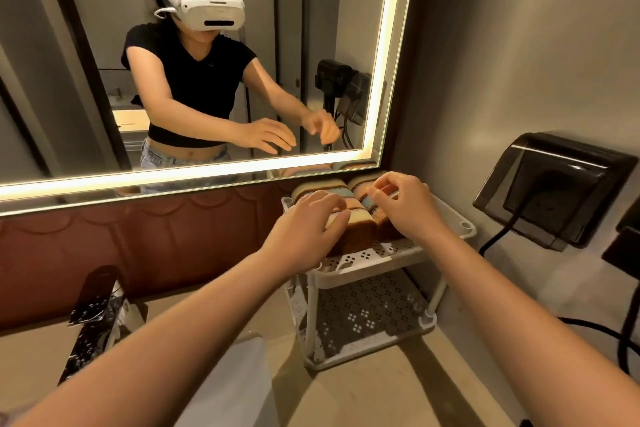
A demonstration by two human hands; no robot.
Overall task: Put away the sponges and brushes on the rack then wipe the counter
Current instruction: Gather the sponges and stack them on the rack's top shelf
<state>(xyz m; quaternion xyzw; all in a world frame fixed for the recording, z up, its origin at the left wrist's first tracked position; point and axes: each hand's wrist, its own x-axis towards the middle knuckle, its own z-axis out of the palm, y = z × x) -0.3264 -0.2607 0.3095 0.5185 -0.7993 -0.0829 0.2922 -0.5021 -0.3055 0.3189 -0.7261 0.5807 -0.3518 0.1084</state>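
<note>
A white two-tier rack stands on the counter in the right corner below the mirror. Several sponges stand packed on edge on its top shelf, brown at the base with yellow, blue and pink layers. My left hand rests flat on the left sponges, fingers fairly straight. My right hand hovers over the right sponges, and its curled fingertips pinch the top of one of them. The lower shelf shows only its perforated floor. No brush is in view.
A lit mirror fills the wall ahead. A black wall socket cover with a plugged cable sits right of the rack. A black faucet stands at the left. A white cloth-like thing lies near the front of the beige counter.
</note>
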